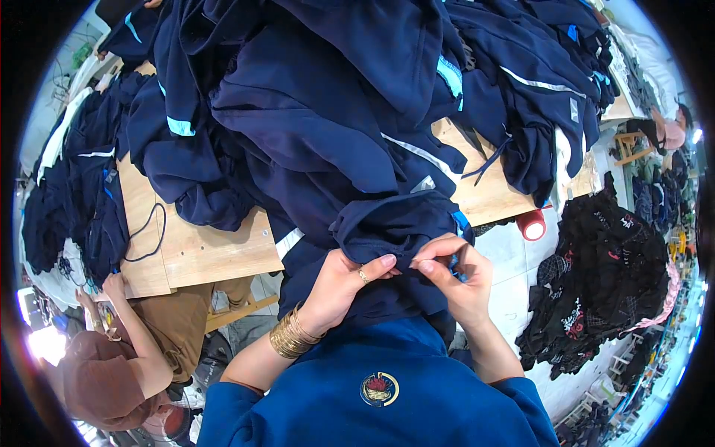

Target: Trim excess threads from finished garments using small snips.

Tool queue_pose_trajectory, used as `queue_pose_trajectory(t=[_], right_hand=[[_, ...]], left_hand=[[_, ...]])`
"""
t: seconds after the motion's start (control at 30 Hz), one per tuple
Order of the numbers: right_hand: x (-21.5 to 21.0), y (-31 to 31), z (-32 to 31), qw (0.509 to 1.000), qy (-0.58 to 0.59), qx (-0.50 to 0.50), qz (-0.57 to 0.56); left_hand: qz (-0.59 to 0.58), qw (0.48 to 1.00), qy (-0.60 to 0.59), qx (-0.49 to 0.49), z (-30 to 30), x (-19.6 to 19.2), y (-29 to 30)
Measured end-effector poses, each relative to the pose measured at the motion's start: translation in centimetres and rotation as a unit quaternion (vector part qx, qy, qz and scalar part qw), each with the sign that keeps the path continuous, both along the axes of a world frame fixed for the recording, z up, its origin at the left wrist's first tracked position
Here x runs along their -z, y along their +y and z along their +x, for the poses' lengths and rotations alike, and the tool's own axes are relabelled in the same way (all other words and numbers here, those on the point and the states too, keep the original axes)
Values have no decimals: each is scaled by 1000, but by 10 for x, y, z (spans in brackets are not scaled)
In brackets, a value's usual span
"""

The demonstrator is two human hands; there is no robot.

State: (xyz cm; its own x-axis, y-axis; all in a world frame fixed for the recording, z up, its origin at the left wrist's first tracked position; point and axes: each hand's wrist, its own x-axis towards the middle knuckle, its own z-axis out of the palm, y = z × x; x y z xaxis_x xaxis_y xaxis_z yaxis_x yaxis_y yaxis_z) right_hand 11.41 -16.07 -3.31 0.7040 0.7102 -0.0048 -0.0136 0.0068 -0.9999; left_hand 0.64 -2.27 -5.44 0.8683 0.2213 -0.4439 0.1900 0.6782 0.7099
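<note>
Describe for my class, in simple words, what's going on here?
A person in a blue shirt holds a dark blue garment in the left hand, while the right hand pinches at its edge; whatever it may grip there is too small to tell. More dark blue clothes lie heaped on the wooden table ahead. At the left, another person reaches toward the table's edge.

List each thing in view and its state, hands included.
Left hand: thumb and fingers closed on fabric
Right hand: thumb and fingertip pinched together by the fabric; anything held too fine to tell
Navy garment at the hands: bunched, creased
Navy pile: heaped, folds overlapping
Wooden table: partly covered by garments
Cord: loose, curved on the table
Black garments: heaped at right
Bracelets: worn, left forearm
</note>
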Motion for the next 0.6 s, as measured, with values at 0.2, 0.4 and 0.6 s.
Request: queue_pose_trajectory(t=[0.2,0.4,0.6], right_hand=[[-1,-14,7,998,-52,34,-25],[2,-12,9,939,-324,20,-116],[3,-16,5,888,-431,-19,-158]], left_hand=[[42,999,-5,-4,0,-5,2],[40,999,3,-13,-1,-6,2],[37,999,-2,-20,-1,-7,2]])
